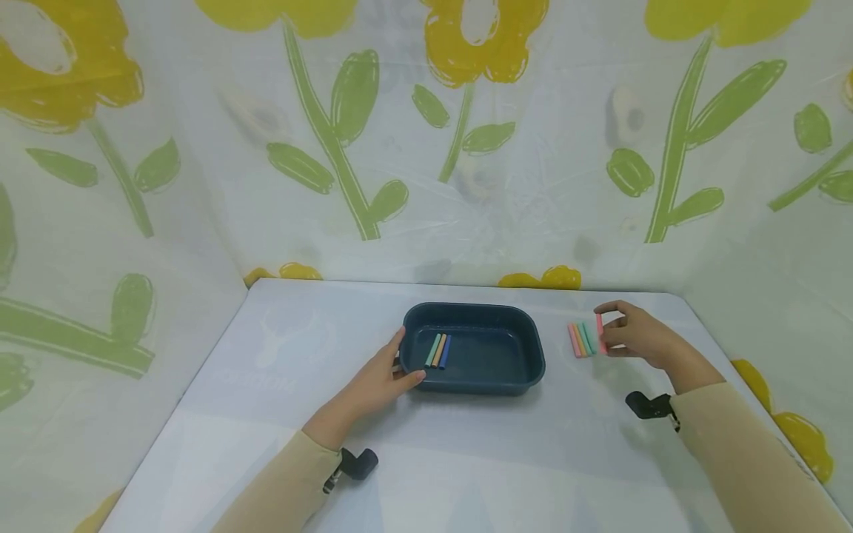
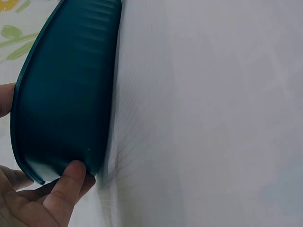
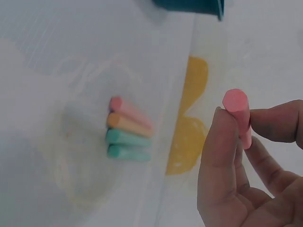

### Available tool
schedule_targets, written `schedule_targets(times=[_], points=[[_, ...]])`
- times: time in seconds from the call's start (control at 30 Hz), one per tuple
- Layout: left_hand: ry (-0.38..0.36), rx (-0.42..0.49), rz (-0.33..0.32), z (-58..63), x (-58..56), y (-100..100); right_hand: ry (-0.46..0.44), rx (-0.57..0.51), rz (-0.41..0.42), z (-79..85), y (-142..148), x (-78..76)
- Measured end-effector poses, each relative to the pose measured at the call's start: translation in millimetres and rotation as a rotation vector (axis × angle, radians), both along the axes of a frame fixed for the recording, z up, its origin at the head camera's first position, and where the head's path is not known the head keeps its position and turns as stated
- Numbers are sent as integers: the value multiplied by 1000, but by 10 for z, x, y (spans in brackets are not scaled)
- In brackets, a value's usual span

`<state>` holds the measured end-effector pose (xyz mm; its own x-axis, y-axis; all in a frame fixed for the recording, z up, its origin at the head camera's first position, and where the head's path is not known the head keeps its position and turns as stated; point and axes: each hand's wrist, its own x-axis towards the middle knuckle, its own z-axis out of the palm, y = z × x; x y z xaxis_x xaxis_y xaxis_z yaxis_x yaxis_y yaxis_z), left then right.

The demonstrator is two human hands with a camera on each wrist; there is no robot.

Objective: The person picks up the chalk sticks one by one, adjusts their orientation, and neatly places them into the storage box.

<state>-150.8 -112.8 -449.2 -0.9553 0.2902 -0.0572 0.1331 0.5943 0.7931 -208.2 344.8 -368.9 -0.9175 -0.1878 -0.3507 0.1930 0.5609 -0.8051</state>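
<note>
A stick of pink chalk (image 3: 236, 106) is pinched between the thumb and fingers of my right hand (image 1: 640, 337), held above the table's right side. Just left of that hand, several chalk sticks (image 3: 128, 120), pink, orange and green, lie side by side on the table. My left hand (image 1: 376, 381) grips the near left corner of a dark blue rectangular tray (image 1: 493, 386), its thumb at the rim and fingers against the outer wall (image 2: 66, 94). Inside the tray, at its left, lie a green chalk (image 1: 433, 349), an orange chalk (image 1: 438, 351) and a blue chalk (image 1: 444, 352).
The white table (image 1: 506, 459) extends around the tray. Behind it and at both sides hangs a white cloth (image 1: 560, 148) printed with yellow flowers and green leaves. Black wrist cameras (image 1: 358, 465) sit at both sleeves.
</note>
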Motion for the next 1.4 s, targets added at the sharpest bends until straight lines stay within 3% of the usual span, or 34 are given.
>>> schedule_targets(times=[0.77, 1.4], points=[[-14, -1, 12, 29, 21, 15, -6, -259, 33, 366, -664, 97], [-13, -9, 6, 20, -1, 26, -16, -380, 72, 376, -1238, -8]])
